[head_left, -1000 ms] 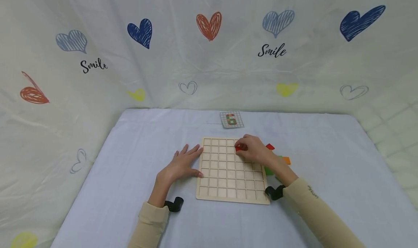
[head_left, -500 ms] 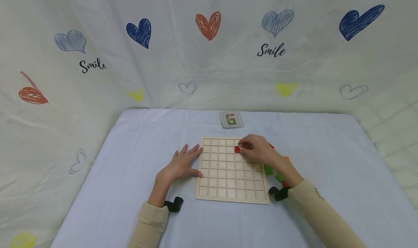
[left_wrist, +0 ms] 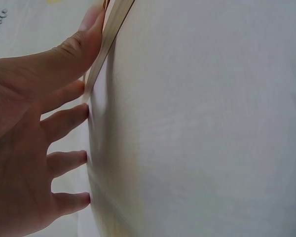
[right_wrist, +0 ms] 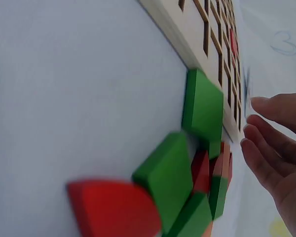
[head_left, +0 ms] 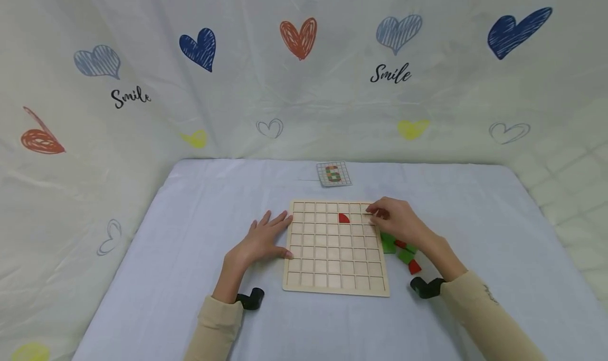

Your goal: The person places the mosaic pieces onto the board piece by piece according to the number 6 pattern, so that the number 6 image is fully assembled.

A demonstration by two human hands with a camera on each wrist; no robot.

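A wooden grid board [head_left: 328, 253] lies flat on the table. One red quarter-round tile [head_left: 343, 218] sits in a cell near its upper right. My left hand [head_left: 260, 240] rests with fingers spread, its thumb and a fingertip at the board's left edge. Over the board's right edge is my right hand [head_left: 396, 219], fingers loosely bent with nothing between thumb and fingertips. Just below it, several loose tiles lie beside the board, among them a green tile [right_wrist: 203, 106], another green tile [right_wrist: 167, 173] and a red tile [right_wrist: 113, 207] with a curved edge.
A small pattern card [head_left: 334, 174] showing a coloured 6 on a grid lies behind the board. The table has a white cloth [head_left: 214, 192]. Behind it hangs a white curtain [head_left: 332, 102] printed with hearts. Black wrist mounts [head_left: 250, 298] sit on both wrists.
The right hand has let go of the red quarter-round tile, leaving it in its cell, and moved right toward the loose tiles. The left hand has stayed at the board's left edge.
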